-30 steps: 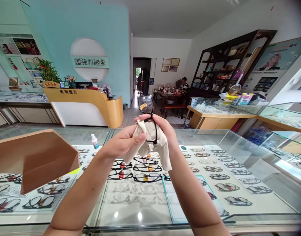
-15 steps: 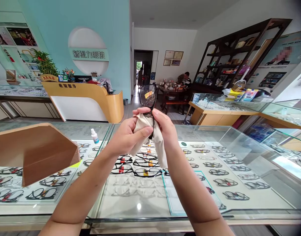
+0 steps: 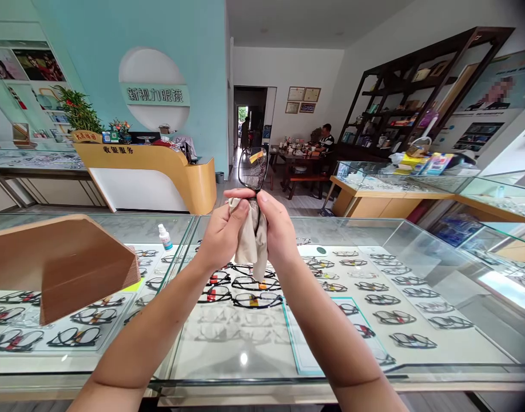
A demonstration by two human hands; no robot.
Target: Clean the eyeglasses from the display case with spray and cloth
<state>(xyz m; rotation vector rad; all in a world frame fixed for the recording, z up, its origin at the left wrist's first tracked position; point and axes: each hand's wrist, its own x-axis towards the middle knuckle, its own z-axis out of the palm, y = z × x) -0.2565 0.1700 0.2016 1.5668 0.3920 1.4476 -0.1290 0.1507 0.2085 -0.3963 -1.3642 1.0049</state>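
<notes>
Dark-framed glasses (image 3: 253,169) stand on end above my hands, one lens with an orange sticker showing, the other lens hidden by the cloth and fingers. My left hand (image 3: 223,232) is closed on a beige cloth (image 3: 247,239), its thumb pressing the cloth against the lower part of the glasses. My right hand (image 3: 278,229) grips the frame near its middle, with the cloth hanging beside its palm. Both hands are over a glass display case (image 3: 219,361), where several rows of glasses lie inside.
A small white spray bottle (image 3: 164,237) stands on the glass at the left, near a brown angular object (image 3: 86,269). Beyond are a wooden counter (image 3: 202,186), another display case (image 3: 374,197) and a seated person (image 3: 326,139).
Both hands have shifted slightly left with the glasses and cloth. The glasses have turned a little, and the cloth now hangs lower between the palms.
</notes>
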